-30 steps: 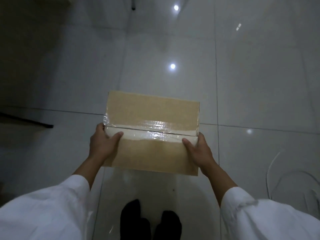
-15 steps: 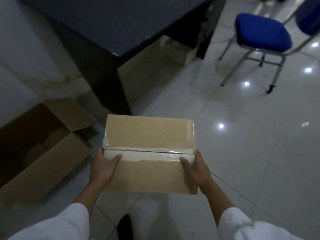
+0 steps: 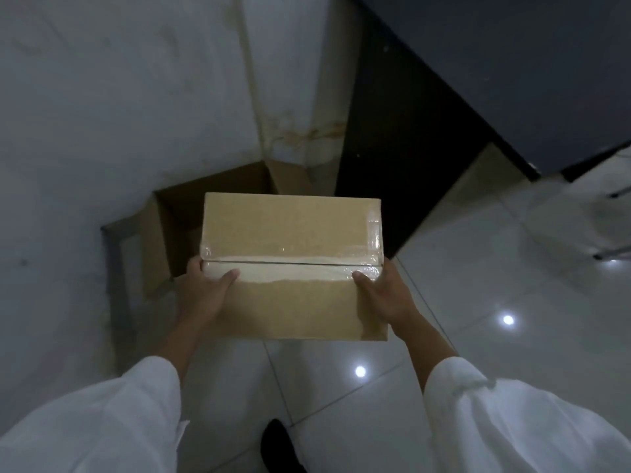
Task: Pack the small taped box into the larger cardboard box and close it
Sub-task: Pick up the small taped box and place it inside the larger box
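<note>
I hold a small taped box (image 3: 290, 233) of brown cardboard in mid-air, with clear tape along its top seam. My left hand (image 3: 201, 295) grips its left side, thumb on top. My right hand (image 3: 386, 295) grips its right side the same way. Behind and below it, the larger cardboard box (image 3: 177, 216) stands open on the floor against the wall, flaps spread out. The small box hides most of its opening.
A white wall (image 3: 119, 97) rises behind the large box. A dark desk (image 3: 495, 80) stands at the upper right, its dark side panel next to the large box. Glossy white floor tiles (image 3: 512, 285) spread to the right. My dark shoe (image 3: 276, 445) shows at the bottom.
The view has swung left from open floor to the wall corner. The open large box, earlier at the left, now sits directly behind the small box. Both hands keep the same grip.
</note>
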